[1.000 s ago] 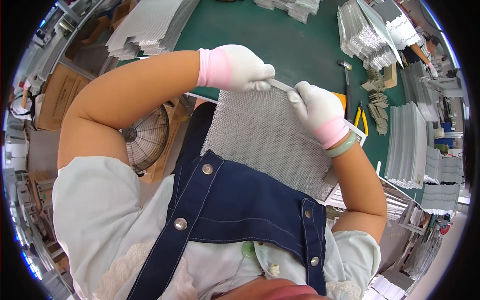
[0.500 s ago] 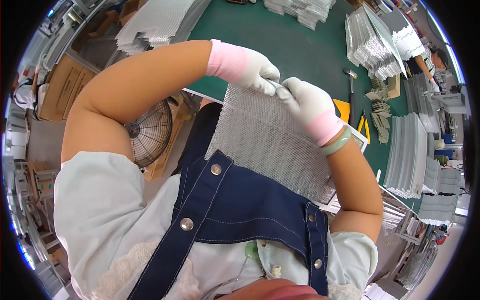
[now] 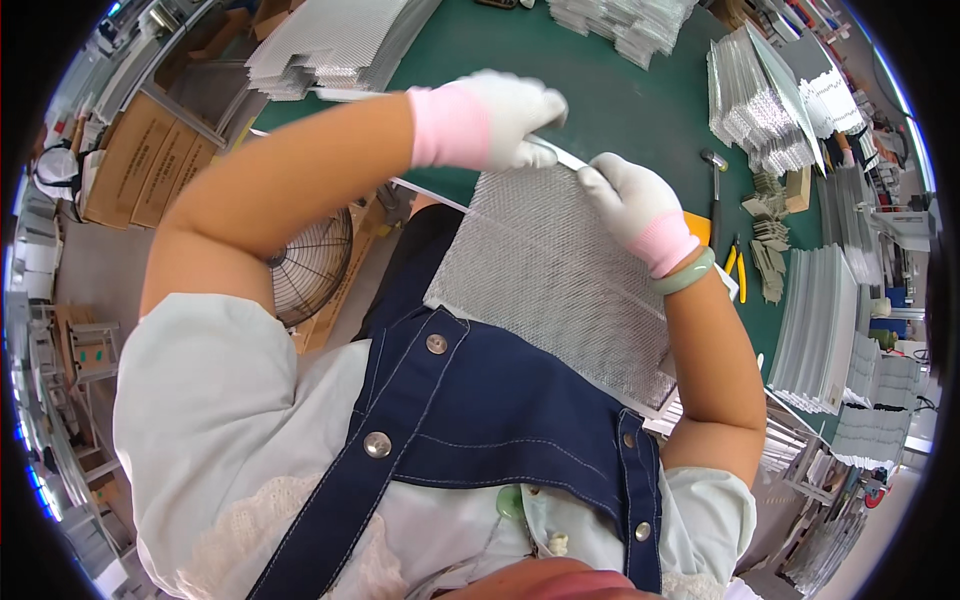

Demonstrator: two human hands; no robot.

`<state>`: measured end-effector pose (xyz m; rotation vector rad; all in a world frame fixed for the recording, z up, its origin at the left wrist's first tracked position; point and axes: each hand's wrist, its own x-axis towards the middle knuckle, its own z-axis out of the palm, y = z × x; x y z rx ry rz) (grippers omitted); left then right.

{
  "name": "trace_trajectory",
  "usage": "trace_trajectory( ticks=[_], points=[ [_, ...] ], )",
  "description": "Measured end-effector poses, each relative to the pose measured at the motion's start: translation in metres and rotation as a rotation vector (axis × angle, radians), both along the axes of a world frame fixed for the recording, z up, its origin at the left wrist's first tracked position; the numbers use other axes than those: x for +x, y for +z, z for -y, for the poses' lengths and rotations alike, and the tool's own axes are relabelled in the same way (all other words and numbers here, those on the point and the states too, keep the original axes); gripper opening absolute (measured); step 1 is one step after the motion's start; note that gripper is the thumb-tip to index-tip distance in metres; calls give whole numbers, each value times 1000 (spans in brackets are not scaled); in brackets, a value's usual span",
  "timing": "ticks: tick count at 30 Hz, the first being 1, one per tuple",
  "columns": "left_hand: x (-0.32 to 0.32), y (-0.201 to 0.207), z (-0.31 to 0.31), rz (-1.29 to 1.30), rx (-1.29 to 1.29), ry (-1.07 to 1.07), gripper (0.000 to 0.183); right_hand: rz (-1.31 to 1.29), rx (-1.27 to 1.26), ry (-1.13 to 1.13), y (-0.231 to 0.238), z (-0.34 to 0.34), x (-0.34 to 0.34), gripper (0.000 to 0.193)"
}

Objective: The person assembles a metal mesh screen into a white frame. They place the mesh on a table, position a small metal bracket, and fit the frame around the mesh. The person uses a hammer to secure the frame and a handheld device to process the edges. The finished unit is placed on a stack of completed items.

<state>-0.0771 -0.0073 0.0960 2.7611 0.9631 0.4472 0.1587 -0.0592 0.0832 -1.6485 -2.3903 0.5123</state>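
Observation:
A silver-grey mesh panel leans against my apron, its far edge on the green table. A narrow pale strip shows between my hands at the panel's far edge. My left hand, in a white glove with a pink cuff, curls over this strip with its thumb against it; the fingers are slightly blurred. My right hand, gloved alike, grips the strip's right part beside the panel's upper right edge. Its fingertips are partly hidden.
Stacked mesh sheets lie at the far left, with more stacks on the right. A hammer, yellow-handled pliers and small grey pieces rest on the green table. A floor fan stands left, near cardboard boxes.
My left hand has risen from the strip's edge and its fingers have opened out a little. My right hand has shifted slightly right and down. More of the pale strip shows between them.

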Motion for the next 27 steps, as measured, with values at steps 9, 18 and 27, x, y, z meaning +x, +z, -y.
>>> trace_trajectory(
  ticks=[9,18,27],
  points=[
    [-2,-44,48,693,-870,374,47,-143,74,-54,3,10,7,36],
    [15,-47,59,776,-835,415,28,-236,215,29,9,1,-17,29],
    [14,-51,65,917,-916,371,26,-344,8,-44,15,7,-16,32]
  ],
)
